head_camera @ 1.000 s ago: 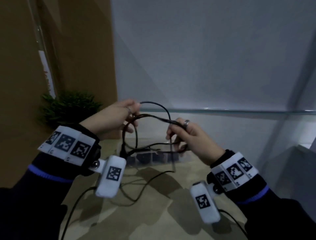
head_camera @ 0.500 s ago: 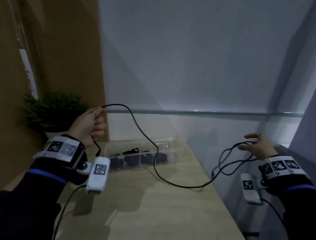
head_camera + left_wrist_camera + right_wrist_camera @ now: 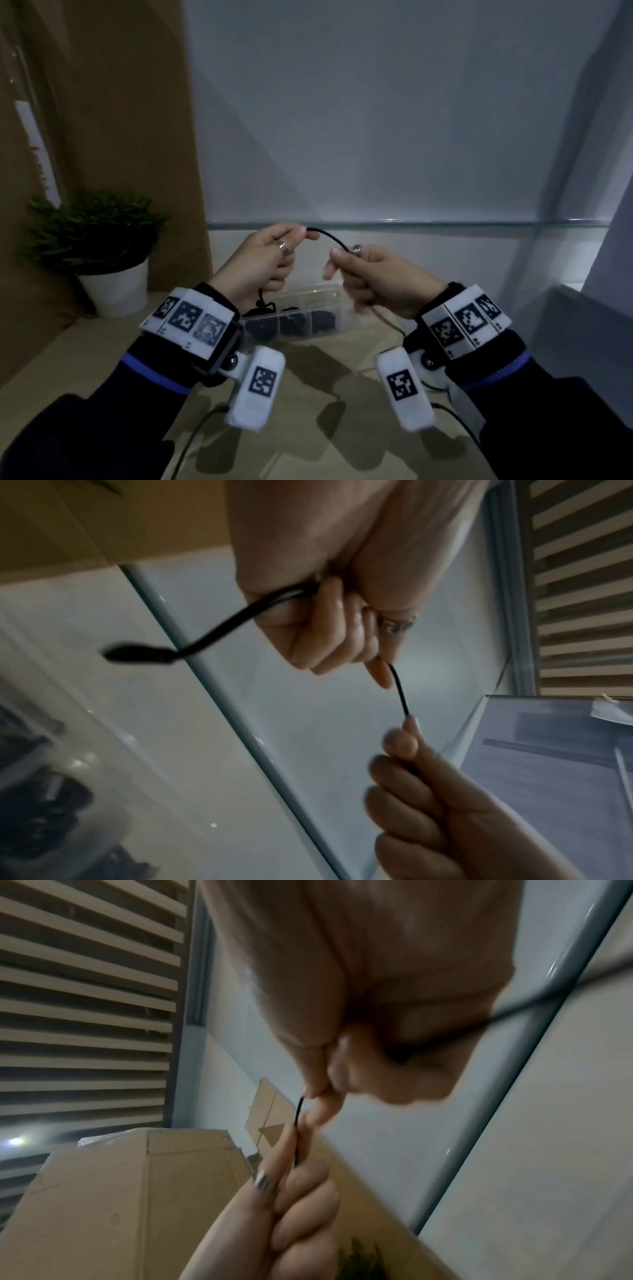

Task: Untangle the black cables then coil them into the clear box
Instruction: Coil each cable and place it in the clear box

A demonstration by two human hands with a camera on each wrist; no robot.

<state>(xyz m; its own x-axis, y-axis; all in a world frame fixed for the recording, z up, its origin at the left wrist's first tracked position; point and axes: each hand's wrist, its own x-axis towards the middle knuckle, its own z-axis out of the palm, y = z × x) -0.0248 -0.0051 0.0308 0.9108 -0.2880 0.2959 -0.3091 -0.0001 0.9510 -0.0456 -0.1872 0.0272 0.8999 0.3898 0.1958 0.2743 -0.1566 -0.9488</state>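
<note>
Both hands, left hand (image 3: 263,260) and right hand (image 3: 373,274), pinch one black cable (image 3: 330,238); its loose tail may snag coils in the clear box (image 3: 329,308).

Office-like room, glass partition (image 3: 445,224), potted plant (image 3: 99,246), cardboard boxes (image 3: 137,1191)

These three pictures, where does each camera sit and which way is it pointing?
Head: worn on the head, looking forward and down at the left hand and right hand holding a black cable above the clear box on the table; both sleeves show.
Left wrist: on the left wrist, looking along the left hand toward the right hand.
Right wrist: on the right wrist, looking along the right hand toward the left hand.
Shared: both wrist views show the cable stretch between the two hands.
</note>
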